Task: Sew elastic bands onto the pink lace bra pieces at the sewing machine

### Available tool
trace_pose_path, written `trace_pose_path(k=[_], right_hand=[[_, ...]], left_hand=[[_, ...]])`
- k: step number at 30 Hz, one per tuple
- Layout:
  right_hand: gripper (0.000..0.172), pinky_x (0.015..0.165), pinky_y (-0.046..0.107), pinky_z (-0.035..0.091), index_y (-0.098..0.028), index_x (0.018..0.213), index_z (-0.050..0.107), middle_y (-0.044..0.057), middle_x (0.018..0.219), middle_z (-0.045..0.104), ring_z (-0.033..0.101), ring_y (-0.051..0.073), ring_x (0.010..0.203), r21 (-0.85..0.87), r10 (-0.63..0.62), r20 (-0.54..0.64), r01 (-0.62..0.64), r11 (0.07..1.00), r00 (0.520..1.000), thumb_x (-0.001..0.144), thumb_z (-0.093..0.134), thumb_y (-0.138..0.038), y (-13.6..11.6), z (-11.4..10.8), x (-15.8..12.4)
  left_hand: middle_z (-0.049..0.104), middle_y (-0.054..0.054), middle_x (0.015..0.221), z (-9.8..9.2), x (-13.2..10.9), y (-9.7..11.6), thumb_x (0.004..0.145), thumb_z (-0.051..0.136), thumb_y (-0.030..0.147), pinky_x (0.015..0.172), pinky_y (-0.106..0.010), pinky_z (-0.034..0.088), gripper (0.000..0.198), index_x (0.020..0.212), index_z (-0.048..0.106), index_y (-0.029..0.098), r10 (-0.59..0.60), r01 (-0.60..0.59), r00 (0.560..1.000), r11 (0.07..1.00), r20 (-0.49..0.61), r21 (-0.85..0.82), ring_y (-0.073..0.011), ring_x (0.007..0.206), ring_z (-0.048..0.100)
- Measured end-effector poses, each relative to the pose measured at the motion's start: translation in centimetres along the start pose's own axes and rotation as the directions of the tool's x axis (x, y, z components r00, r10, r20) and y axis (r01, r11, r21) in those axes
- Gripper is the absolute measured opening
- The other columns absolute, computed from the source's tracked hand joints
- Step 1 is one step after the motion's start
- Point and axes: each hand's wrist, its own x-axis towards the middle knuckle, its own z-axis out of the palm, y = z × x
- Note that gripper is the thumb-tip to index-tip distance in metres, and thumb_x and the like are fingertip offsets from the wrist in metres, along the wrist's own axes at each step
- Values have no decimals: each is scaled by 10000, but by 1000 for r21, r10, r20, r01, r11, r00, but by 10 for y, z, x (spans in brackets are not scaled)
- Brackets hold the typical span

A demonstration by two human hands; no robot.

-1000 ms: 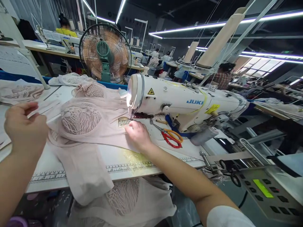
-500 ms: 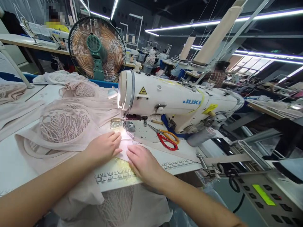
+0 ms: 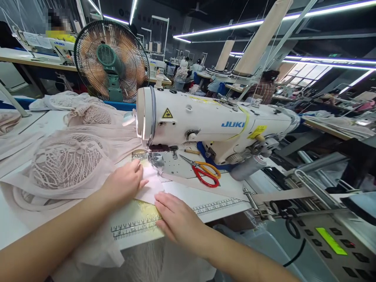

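My left hand (image 3: pixel 125 182) is closed on pale pink bra fabric, its fingers curled at the cloth's left edge just in front of the presser foot (image 3: pixel 151 157). My right hand (image 3: pixel 180 221) is open, with its fingertips touching the lower right corner of the light fabric piece (image 3: pixel 151 180) and its thumb apart. The sewing machine (image 3: pixel 190 117) stands over the cloth; its needle is too small to make out. Left of my left hand lies a lace bra cup (image 3: pixel 66 160), and more fabric hangs over the table's front edge.
Red-and-orange handled scissors (image 3: pixel 205 172) lie right of the needle plate. A printed ruler (image 3: pixel 141 227) runs along the front edge. A grey thread cone (image 3: pixel 248 168) lies by the machine base. Behind are a large fan (image 3: pixel 111 60) and people at other machines. At right stands a control panel (image 3: pixel 330 241).
My right hand has slid back toward me, from lying on the fabric to its lower corner. The left fingers have curled more. The whole view has shifted slightly.
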Motion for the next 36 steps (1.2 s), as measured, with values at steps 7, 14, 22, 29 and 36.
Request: trace_pose_path(k=[7, 14, 22, 29, 36], right_hand=[[373, 1079, 418, 421, -60, 1230, 537, 180, 1297, 563, 488, 265, 1243, 5, -17, 40, 16, 1000, 999, 927, 470, -268, -4, -2, -2], [454, 1122, 411, 372, -61, 1300, 506, 186, 1382, 509, 431, 265, 1324, -25, 21, 71, -19, 1000, 997, 950, 451, -345, -6, 2, -2], [509, 1130, 431, 357, -23, 1310, 510, 198, 1417, 474, 404, 287, 1348, -28, 63, 142, -60, 998, 988, 940, 477, -370, 1, 1, 11], [543, 1126, 456, 353, -10, 1324, 497, 215, 1429, 451, 390, 305, 1356, -28, 95, 183, -91, 995, 979, 936, 482, -390, -1, 0, 17], [568, 1129, 470, 348, 3, 1334, 489, 221, 1445, 428, 390, 321, 1355, -31, 110, 191, -106, 994, 975, 925, 511, -391, 0, -1, 34]], left_hand=[[607, -131, 1057, -2, -6, 5, 934, 434, 464, 605, -339, 406, 473, 1288, 550, 173, 67, -69, 996, 997, 53, 31, -263, 841, 553], [599, -149, 989, 0, 2, 3, 931, 416, 494, 614, -349, 414, 495, 1244, 576, 145, -24, 25, 999, 1000, 37, -12, -288, 859, 570], [597, -169, 982, 3, 17, -4, 918, 437, 474, 633, -362, 437, 495, 1242, 589, 133, -49, 51, 998, 995, 30, -88, -314, 883, 584], [595, -154, 946, 1, 22, -8, 923, 406, 488, 625, -353, 435, 479, 1199, 609, 154, -47, 51, 997, 997, 57, -66, -289, 837, 582], [604, -145, 962, -9, 29, -21, 918, 432, 465, 638, -370, 443, 402, 1071, 655, 167, -9, 10, 999, 1000, 34, -23, -303, 894, 575]])
